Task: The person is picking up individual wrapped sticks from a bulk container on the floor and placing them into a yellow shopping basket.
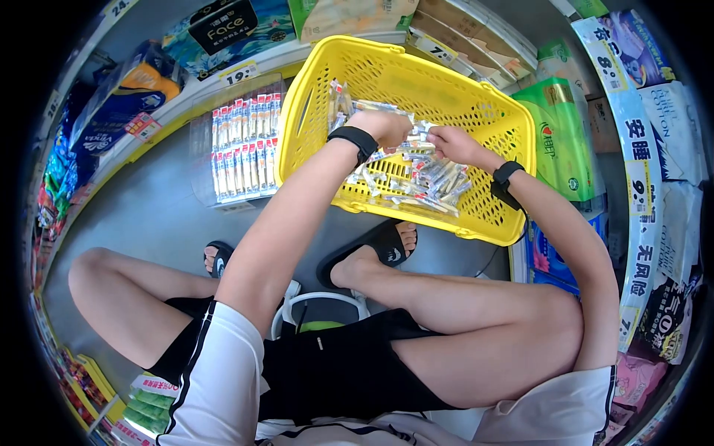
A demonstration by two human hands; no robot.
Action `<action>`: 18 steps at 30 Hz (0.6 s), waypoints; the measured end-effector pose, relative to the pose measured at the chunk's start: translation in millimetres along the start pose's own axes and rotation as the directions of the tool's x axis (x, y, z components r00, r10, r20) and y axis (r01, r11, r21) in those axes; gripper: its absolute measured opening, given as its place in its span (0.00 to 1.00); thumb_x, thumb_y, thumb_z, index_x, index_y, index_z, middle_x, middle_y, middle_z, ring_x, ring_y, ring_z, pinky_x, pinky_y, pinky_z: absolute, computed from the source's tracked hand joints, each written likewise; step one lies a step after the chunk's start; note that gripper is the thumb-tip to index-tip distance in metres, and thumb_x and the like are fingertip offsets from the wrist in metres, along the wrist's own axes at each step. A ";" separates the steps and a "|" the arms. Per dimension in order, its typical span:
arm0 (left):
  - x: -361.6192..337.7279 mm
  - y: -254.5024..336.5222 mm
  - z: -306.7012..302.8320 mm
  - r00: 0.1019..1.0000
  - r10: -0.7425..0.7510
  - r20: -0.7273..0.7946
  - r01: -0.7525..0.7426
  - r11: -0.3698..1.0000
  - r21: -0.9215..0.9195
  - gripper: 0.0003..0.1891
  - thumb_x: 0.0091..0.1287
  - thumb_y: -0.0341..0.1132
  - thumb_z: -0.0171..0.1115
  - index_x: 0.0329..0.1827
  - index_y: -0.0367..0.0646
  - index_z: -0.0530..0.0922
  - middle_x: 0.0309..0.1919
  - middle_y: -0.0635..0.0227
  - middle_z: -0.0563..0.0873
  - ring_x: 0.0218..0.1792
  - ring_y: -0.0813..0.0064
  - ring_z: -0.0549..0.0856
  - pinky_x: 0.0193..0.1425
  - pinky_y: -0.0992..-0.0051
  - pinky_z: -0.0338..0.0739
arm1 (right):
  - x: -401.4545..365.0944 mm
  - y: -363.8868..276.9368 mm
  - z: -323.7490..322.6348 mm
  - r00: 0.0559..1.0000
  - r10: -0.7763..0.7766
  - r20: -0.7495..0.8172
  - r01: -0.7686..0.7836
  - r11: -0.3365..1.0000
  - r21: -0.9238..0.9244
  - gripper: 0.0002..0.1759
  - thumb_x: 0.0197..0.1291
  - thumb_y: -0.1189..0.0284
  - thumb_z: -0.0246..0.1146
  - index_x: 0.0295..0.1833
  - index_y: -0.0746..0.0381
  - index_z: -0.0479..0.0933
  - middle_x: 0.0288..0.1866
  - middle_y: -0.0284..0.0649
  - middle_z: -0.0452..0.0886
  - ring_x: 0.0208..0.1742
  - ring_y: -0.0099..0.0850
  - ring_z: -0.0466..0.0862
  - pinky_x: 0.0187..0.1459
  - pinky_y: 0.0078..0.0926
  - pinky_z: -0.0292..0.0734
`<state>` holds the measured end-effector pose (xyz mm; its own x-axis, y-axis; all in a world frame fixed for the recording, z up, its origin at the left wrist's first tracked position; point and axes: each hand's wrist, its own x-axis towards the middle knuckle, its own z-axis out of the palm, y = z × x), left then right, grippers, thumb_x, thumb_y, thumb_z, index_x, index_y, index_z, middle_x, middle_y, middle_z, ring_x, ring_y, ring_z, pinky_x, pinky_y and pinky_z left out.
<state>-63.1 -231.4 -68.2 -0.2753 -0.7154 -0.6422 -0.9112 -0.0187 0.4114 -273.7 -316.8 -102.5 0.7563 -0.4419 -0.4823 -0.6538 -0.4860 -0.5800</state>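
Note:
A yellow plastic basket [491, 115] stands in front of me, with many small wrapped sticks [439, 182] lying loose inside. My left hand [383, 128] is over the middle of the basket, fingers curled among the sticks; what it holds is hidden. Close to its right, my right hand [454, 144] has thumb and fingers pinched at a small wrapped stick. Left of the basket, touching or nearly touching its side, a clear plastic box [201, 141] holds similar sticks upright in two neat rows.
Shelves with tissue packs [238, 33] curve along the back. Green packs [554, 134] and a price strip [632, 149] are at the right. Blue packs [111, 119] stand at the left. My feet in black sandals [387, 249] and a white stool [309, 299] are below the basket.

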 end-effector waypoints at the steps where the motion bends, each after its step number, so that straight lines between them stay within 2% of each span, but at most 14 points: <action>1: -5.3 -1.3 -0.9 1.000 -0.006 -0.004 0.006 1.000 0.000 0.27 0.60 0.28 0.68 0.66 0.46 0.78 0.61 0.57 0.85 0.63 0.56 0.83 0.61 0.59 0.79 | -1.0 -4.6 1.5 0.999 -0.043 0.010 0.042 0.999 0.027 0.15 0.81 0.63 0.53 0.51 0.64 0.78 0.27 0.34 0.82 0.32 0.26 0.83 0.37 0.30 0.77; 2: -10.6 -2.3 -1.1 0.999 0.011 -0.039 -0.011 1.000 0.007 0.26 0.61 0.27 0.67 0.65 0.46 0.78 0.60 0.56 0.85 0.62 0.56 0.83 0.60 0.60 0.79 | -1.9 -9.4 4.1 0.999 -0.049 0.011 0.048 0.999 0.025 0.15 0.81 0.63 0.53 0.51 0.64 0.78 0.27 0.34 0.82 0.32 0.26 0.83 0.37 0.30 0.77; 4: -20.5 -6.2 0.7 0.997 0.016 -0.077 -0.015 1.000 0.014 0.25 0.61 0.27 0.66 0.64 0.45 0.79 0.59 0.55 0.85 0.62 0.56 0.84 0.60 0.60 0.79 | -2.4 -25.7 10.1 0.973 -0.232 -0.018 0.230 0.950 0.213 0.16 0.79 0.62 0.56 0.50 0.64 0.79 0.30 0.38 0.86 0.33 0.27 0.86 0.40 0.31 0.78; 5: -25.4 -7.6 1.5 0.994 0.037 -0.106 -0.035 0.999 0.016 0.24 0.62 0.26 0.65 0.64 0.45 0.79 0.58 0.55 0.86 0.61 0.55 0.84 0.60 0.61 0.79 | -1.3 -34.1 10.0 0.974 -0.227 0.025 0.213 0.943 0.257 0.15 0.78 0.62 0.58 0.52 0.64 0.80 0.31 0.35 0.87 0.33 0.23 0.85 0.39 0.27 0.78; 8: -43.2 -12.5 3.4 0.984 0.050 -0.173 -0.050 0.999 0.003 0.22 0.62 0.24 0.62 0.62 0.41 0.80 0.57 0.51 0.86 0.59 0.51 0.85 0.60 0.61 0.79 | 2.8 -49.9 17.8 0.966 -0.249 0.062 0.218 0.922 0.319 0.15 0.78 0.62 0.59 0.52 0.64 0.80 0.30 0.34 0.87 0.33 0.22 0.84 0.39 0.25 0.77; 10: -46.5 -20.9 8.9 0.941 -0.027 -0.338 -0.005 0.996 -0.092 0.20 0.64 0.25 0.60 0.60 0.37 0.80 0.55 0.47 0.86 0.58 0.49 0.85 0.60 0.58 0.80 | 5.3 -57.1 20.6 0.972 -0.229 0.048 0.198 0.915 0.352 0.15 0.78 0.62 0.59 0.50 0.64 0.79 0.31 0.35 0.88 0.33 0.21 0.83 0.38 0.24 0.76; 11: -47.8 -25.4 11.3 0.907 -0.053 -0.418 -0.001 0.992 -0.129 0.18 0.69 0.34 0.64 0.59 0.34 0.81 0.53 0.42 0.87 0.57 0.47 0.86 0.60 0.56 0.80 | 7.3 -60.4 21.1 0.979 -0.202 0.006 0.190 0.930 0.314 0.15 0.78 0.62 0.59 0.51 0.64 0.79 0.32 0.35 0.88 0.33 0.20 0.83 0.37 0.23 0.75; 12: -58.0 -25.0 11.2 0.904 -0.057 -0.424 0.001 0.991 -0.131 0.18 0.69 0.34 0.64 0.59 0.34 0.81 0.53 0.42 0.87 0.57 0.47 0.86 0.60 0.56 0.80 | 7.8 -65.0 22.2 0.984 -0.175 -0.036 0.178 0.944 0.277 0.14 0.78 0.62 0.59 0.51 0.64 0.78 0.33 0.36 0.89 0.34 0.20 0.82 0.36 0.22 0.74; 13: -68.2 -24.7 11.7 0.892 -0.097 -0.442 0.030 0.987 -0.156 0.21 0.70 0.40 0.65 0.58 0.34 0.81 0.51 0.41 0.87 0.56 0.46 0.86 0.59 0.55 0.80 | 6.8 -71.0 20.5 0.997 -0.070 -0.012 0.070 0.939 0.337 0.14 0.79 0.63 0.58 0.54 0.63 0.74 0.35 0.38 0.90 0.36 0.20 0.82 0.36 0.23 0.73; 15: -81.7 -23.0 10.1 0.885 -0.154 -0.439 0.065 0.975 -0.211 0.31 0.68 0.54 0.70 0.57 0.31 0.81 0.52 0.40 0.87 0.56 0.46 0.86 0.59 0.56 0.80 | 12.8 -74.3 29.8 0.996 -0.071 -0.048 0.084 0.923 0.377 0.14 0.79 0.63 0.57 0.55 0.63 0.72 0.36 0.39 0.90 0.37 0.20 0.82 0.36 0.24 0.74; 16: -86.5 -22.1 10.8 0.881 -0.159 -0.445 0.067 0.974 -0.215 0.31 0.68 0.54 0.70 0.57 0.31 0.81 0.52 0.40 0.87 0.56 0.46 0.86 0.59 0.56 0.80 | 16.9 -75.2 32.9 0.994 -0.068 -0.087 0.099 0.902 0.421 0.14 0.80 0.63 0.56 0.56 0.63 0.70 0.38 0.39 0.90 0.38 0.20 0.82 0.37 0.25 0.74; 17: -91.3 -20.1 13.3 0.865 -0.192 -0.463 0.077 0.964 -0.256 0.31 0.67 0.54 0.70 0.57 0.31 0.81 0.53 0.40 0.86 0.56 0.46 0.86 0.59 0.56 0.80 | 18.3 -74.2 35.0 0.998 -0.034 -0.047 0.052 0.884 0.464 0.14 0.80 0.63 0.55 0.56 0.62 0.68 0.41 0.42 0.90 0.39 0.22 0.82 0.42 0.28 0.75; 18: -95.9 -18.4 14.8 0.849 -0.223 -0.479 0.083 0.951 -0.297 0.31 0.67 0.54 0.71 0.56 0.31 0.82 0.54 0.41 0.86 0.57 0.46 0.86 0.60 0.56 0.80 | 15.2 -84.6 36.0 0.998 -0.037 -0.046 0.054 0.887 0.459 0.14 0.80 0.63 0.55 0.56 0.62 0.68 0.41 0.42 0.90 0.39 0.22 0.82 0.42 0.28 0.75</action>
<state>-24.4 -152.2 -23.8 0.1168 -0.9377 -0.3272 -0.7985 -0.2846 0.5305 -206.1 -255.2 -84.4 0.7783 -0.4576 -0.4299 -0.5289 -0.1088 -0.8417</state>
